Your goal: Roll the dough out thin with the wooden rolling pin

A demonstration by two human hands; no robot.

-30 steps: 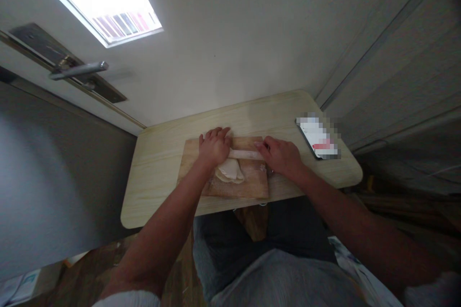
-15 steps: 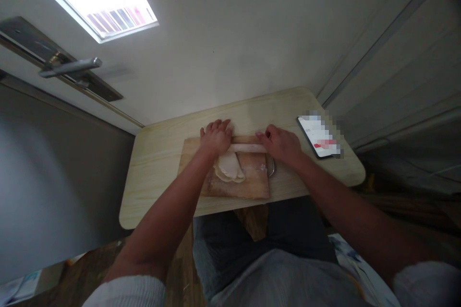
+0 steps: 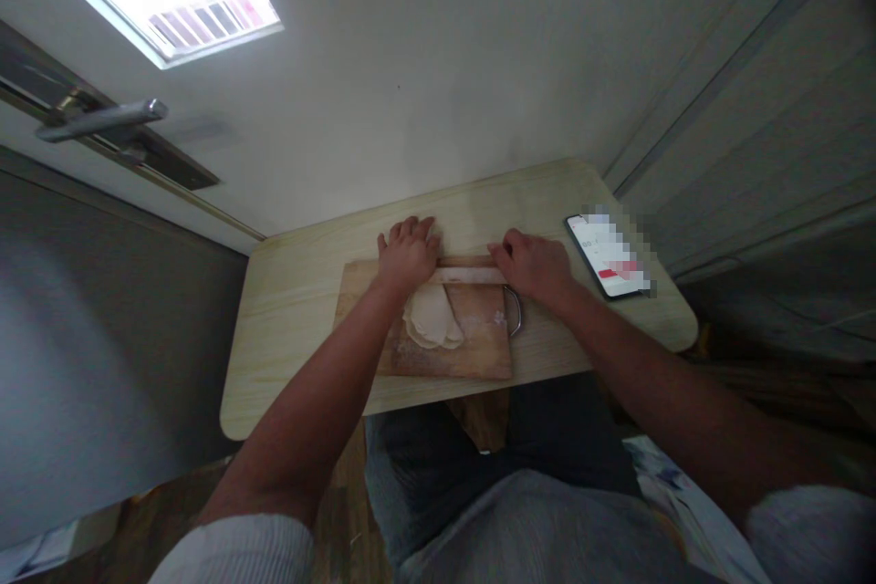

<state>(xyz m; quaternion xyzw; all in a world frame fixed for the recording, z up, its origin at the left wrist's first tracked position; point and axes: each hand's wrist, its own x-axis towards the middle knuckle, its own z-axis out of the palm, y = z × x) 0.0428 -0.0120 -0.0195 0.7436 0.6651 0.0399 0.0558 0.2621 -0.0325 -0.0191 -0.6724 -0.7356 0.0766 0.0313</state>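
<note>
Flat on a wooden cutting board (image 3: 479, 351) lies a piece of thin pale dough (image 3: 432, 318) with layered, uneven edges. A light rolling pin (image 3: 469, 276) crosses the board just beyond the dough, along the far side. My left hand (image 3: 411, 257) rests palm down over the pin's left end, its fingers spread and reaching past it. Curled fingers of my right hand (image 3: 537, 266) are closed round the right end. The pin's two ends are hidden under my hands.
The board lies on a small pale wood-grain table (image 3: 280, 338) against a white door with a metal handle (image 3: 109, 119). A phone (image 3: 606, 254) with a lit screen lies to the right. The board's metal ring (image 3: 516, 310) sticks out beside my right wrist.
The view has shifted slightly. Both hands stay on the rolling pin in nearly the same place, and the dough keeps about the same shape.
</note>
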